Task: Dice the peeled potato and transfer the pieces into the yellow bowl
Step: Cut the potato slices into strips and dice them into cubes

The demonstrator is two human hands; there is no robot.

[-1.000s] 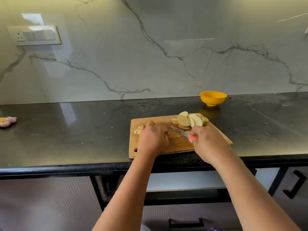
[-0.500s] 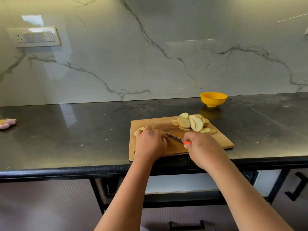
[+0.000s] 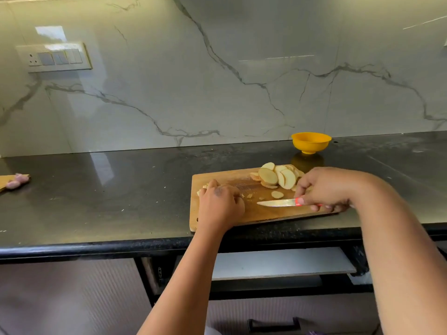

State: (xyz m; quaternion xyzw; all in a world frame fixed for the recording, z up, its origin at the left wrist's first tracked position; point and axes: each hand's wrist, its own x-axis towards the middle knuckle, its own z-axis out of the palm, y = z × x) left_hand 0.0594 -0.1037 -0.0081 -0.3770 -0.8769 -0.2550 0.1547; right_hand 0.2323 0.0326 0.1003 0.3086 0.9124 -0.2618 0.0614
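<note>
Slices (image 3: 278, 177) just beyond right fingers (image 3: 301, 187) — knife (image 3: 278, 203) nearer.

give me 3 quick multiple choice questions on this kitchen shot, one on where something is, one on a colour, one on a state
1. Where is the bowl?
A. on the cutting board
B. on the counter behind the cutting board
C. in the left hand

2. What colour is the knife handle?
A. red
B. blue
C. black

3. What is the right hand doing?
A. resting flat and open
B. lifting the bowl
C. holding the knife

Answers:
1 B, it stands past the cutting board.
2 A, red shows where the knife meets the fingers.
3 C, the right hand is curled round the handle, blade pointing toward the left hand.
</note>
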